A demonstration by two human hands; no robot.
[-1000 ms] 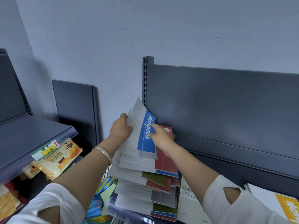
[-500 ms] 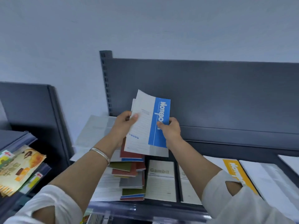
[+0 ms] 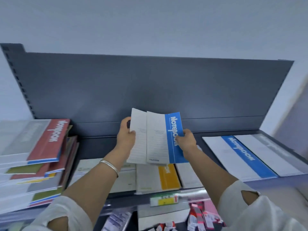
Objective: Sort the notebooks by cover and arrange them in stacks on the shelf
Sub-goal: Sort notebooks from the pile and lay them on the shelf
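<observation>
Notebooks [image 3: 156, 139] now carried rightward; left hand [image 3: 125, 139] and right hand [image 3: 186, 142] grip them; fanned pair may slip apart.

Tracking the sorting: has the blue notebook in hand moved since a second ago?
Yes. The blue notebook has gone right, from over the mixed pile towards the yellow notebook.

Left of the blue notebook [image 3: 173, 124], the pile [image 3: 25, 185] is blurred and cut off. Below the blue one, a yellow notebook [image 3: 168, 178] is half hidden.
</observation>
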